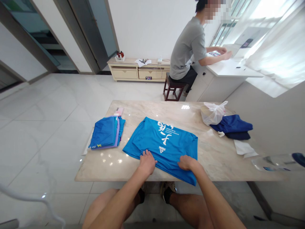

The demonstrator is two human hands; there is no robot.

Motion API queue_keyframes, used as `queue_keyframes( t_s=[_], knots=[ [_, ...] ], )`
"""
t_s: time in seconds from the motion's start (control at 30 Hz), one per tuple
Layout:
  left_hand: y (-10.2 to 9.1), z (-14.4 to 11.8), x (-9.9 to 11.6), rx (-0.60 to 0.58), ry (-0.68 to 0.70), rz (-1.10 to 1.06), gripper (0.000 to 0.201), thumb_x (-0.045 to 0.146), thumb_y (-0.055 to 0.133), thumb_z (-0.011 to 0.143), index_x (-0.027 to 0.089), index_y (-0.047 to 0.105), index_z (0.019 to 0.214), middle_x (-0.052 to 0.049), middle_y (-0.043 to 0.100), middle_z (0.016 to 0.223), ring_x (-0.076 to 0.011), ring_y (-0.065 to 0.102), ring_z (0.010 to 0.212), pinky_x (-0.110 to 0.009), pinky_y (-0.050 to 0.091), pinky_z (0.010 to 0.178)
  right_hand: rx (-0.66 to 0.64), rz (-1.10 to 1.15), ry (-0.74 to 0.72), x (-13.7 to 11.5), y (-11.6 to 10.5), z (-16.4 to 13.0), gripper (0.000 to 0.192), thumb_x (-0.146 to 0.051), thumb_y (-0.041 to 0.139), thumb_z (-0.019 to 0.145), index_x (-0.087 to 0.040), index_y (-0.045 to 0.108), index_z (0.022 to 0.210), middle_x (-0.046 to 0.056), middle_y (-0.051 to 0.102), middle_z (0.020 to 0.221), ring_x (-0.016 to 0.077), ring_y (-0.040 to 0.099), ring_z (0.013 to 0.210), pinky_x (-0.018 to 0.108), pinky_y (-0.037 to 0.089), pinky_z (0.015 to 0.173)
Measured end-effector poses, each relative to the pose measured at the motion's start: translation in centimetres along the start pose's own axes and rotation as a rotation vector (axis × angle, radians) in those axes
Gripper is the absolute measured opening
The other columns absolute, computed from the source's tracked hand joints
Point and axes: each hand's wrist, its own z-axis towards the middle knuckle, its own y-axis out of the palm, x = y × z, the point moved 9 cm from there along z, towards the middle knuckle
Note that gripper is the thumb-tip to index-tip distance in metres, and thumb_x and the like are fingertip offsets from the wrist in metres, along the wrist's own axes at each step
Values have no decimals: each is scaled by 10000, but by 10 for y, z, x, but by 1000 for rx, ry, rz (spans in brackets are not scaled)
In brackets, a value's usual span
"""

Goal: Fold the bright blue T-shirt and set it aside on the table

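A bright blue T-shirt [177,147] with white lettering lies partly folded on the table, its near edge reaching the table's front. My left hand [148,162] rests on the near left part of the cloth, fingers stretched out and thumb apart. On the near right part, my right hand [187,163] has its fingers curled and pressed together on the fabric. The cloth is creased and layered between the two hands. To the left sits a stack of folded clothes [104,132], blue on top with lilac and teal layers below.
The marble-patterned table [100,165] also bears a white plastic bag [213,114], dark blue clothing [234,125], tissue [245,148], a clear bottle [277,163] and a pink packet [118,111]. Beyond it, a person [188,47] sits on a stool [173,87] at a white counter [228,69].
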Motion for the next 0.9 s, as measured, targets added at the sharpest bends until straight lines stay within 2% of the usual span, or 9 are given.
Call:
queue_keyframes(
  t_s=[0.1, 0.2, 0.3, 0.37, 0.43, 0.53, 0.6, 0.73, 0.9],
  knots=[
    [-13, 11, -27, -27, -31, -48, 639, 334, 399, 1156, 12, 455, 1705, -322, 372, 1770, -417, 411, 1653, -527, 477, 1247, -74, 54, 22, -2, 2, -15, 354, -414, 662, 1007, -110, 837, 1056, 251, 832, 1123, 384, 838, 1051, 472, 658, 951],
    [-34, 18, -50, 1, -70, -74, 608, 235, 387, 1126, 78, 468, 1708, -289, 391, 1778, -387, 404, 1661, -544, 477, 1238, -274, 292, 19, -10, 14, -29, 436, -472, 566, 1073, -124, 780, 921, 227, 837, 1032, 343, 848, 890, 436, 677, 819],
    [-50, 15, -66, 64, -165, -8, 586, 104, 399, 1054, 27, 571, 1608, -340, 577, 1614, -393, 586, 1508, -511, 543, 1128, -472, 491, -118, -27, 24, -38, 371, -420, 610, 1051, -164, 730, 810, 145, 852, 1010, 271, 845, 932, 343, 657, 853],
    [-54, 8, -62, 117, -192, 56, 548, 92, 403, 1045, -7, 629, 1534, -354, 671, 1474, -403, 684, 1358, -499, 562, 1056, -512, 562, -241, -35, 23, -38, 256, -365, 680, 994, -173, 760, 844, 98, 861, 1022, 253, 840, 995, 311, 636, 903],
    [-51, -1, -39, 171, -124, 90, 529, 159, 458, 1069, 19, 624, 1551, -342, 666, 1491, -414, 693, 1319, -509, 564, 1035, -385, 638, -325, -33, 8, -29, 232, -338, 651, 995, -172, 798, 925, 91, 865, 1045, 254, 833, 1025, 314, 627, 923],
    [-31, -15, 19, 183, 91, 82, 576, 235, 604, 1056, 86, 580, 1612, -311, 598, 1600, -411, 637, 1403, -500, 562, 1062, 52, 594, -370, -10, -33, -11, 333, -285, 518, 1047, -165, 827, 1013, 113, 861, 1077, 261, 814, 1036, 349, 602, 973],
    [-13, -23, 56, 134, 223, 70, 541, 195, 614, 1050, 92, 602, 1580, -284, 651, 1533, -383, 656, 1374, -477, 571, 1055, 276, 487, -364, 5, -53, -4, 370, -233, 475, 1052, -175, 836, 1110, 105, 857, 1075, 257, 800, 1036, 352, 576, 994],
    [9, -34, 103, 60, 403, 38, 379, 175, 682, 1010, 143, 698, 1388, -193, 730, 1316, -344, 701, 1250, -447, 590, 1012, 459, 378, -230, 39, -64, 10, 352, -219, 496, 1061, -218, 819, 1201, 84, 848, 1102, 248, 781, 1052, 322, 548, 952],
    [31, -37, 113, 25, 413, 52, 417, 333, 781, 1009, 143, 678, 1366, -177, 688, 1360, -356, 654, 1303, -460, 595, 1009, 586, 321, 134, 99, -62, 14, 279, -294, 530, 1095, -203, 778, 1186, 127, 804, 1197, 269, 743, 1122, 311, 510, 889]
  ],
)
